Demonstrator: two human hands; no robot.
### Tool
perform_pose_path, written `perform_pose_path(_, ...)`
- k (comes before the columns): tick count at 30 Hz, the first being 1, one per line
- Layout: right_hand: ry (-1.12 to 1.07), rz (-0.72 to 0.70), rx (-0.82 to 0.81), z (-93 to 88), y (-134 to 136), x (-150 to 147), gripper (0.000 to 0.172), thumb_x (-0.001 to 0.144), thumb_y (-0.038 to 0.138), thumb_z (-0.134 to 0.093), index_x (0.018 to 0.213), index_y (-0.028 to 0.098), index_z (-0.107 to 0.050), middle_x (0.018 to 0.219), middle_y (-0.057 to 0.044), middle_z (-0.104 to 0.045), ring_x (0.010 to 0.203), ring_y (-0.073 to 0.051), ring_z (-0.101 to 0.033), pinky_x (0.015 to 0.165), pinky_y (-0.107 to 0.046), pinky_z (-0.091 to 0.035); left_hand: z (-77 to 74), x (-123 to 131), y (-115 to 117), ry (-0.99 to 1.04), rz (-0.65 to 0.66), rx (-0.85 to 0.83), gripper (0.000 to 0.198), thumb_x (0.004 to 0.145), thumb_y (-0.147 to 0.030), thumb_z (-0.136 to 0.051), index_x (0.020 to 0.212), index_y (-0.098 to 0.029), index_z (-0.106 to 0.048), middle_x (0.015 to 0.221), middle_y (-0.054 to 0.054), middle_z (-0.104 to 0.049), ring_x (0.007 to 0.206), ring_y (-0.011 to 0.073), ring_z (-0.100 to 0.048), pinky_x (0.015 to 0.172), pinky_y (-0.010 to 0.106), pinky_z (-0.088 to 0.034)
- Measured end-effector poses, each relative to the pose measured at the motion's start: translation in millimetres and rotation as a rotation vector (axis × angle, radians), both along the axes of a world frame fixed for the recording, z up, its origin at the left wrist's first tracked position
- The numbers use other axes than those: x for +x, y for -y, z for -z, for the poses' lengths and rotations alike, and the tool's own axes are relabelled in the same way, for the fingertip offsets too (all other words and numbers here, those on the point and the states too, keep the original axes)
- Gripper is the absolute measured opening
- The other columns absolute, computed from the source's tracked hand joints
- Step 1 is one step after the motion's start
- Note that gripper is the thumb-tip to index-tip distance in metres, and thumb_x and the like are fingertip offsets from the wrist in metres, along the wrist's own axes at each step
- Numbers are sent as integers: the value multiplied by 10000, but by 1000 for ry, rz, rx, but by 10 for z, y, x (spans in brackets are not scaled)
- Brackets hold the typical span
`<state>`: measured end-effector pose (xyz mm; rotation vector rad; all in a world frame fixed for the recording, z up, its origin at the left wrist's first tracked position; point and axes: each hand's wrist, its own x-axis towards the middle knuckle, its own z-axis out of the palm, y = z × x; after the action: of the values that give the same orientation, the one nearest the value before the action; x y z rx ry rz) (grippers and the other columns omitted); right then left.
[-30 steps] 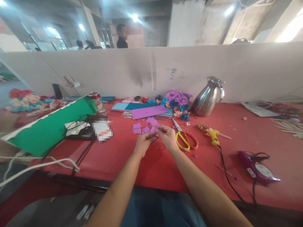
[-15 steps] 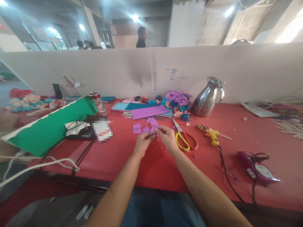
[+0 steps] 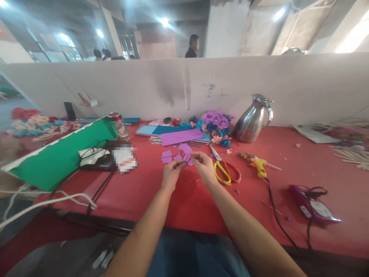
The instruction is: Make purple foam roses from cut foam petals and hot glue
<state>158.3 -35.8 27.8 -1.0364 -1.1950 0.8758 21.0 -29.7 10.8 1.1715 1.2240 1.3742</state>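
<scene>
We extend left hand, right hand forward, close together; both grips pinch purple piece; direction, long axis unclear.

The red table carries purple paper pieces, scissors (one handle yellow, one orange), a yellow glue gun, a steel jug and, far right, what seem thin sticks.

Small purple paper scrap betw. L bare hand & R bare hand: partly hidden, shape unclear. White rect. item, 9 o'clock: pixelated, can't ID. Pale slim wooden-looking sticks, 3 o'clock: cut off, R edge.
</scene>
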Motion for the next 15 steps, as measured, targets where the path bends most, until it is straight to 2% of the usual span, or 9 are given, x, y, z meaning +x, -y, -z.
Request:
perform_pose_path(3, 45, -67, 15, 14, 27, -58, 235, 712, 346, -634, 890, 193, -642, 871, -33, -689, 767, -165, -621, 680, -262, -473, -2, -2, -2, 52, 16, 11, 240, 579, -341, -784, 749, -177, -741, 761, 22, -701, 728, 152, -575, 749, 270, -414)
perform_pose_path(9, 109, -11, 25, 9, 46, -67, 188, 748, 346, -598, 806, 186, -678, 799, -32, -704, 748, -174, -628, 725, -291, -477, -11, 19, 16, 50, 60, 13, 223, 589, -344, -778, 708, -168, -712, 673, 0, -651, 668, 136, -557, 707, 261, -415)
perform_pose_path(15, 104, -5, 12, 15, 40, -64, 205, 756, 298, -565, 841, 184, -713, 854, -47, -724, 776, -185, -636, 742, -303, -489, -4, 17, 10, 41, 59, 21, 193, 607, -324, -763, 687, -162, -697, 610, -18, -614, 599, 109, -524, 638, 240, -389)
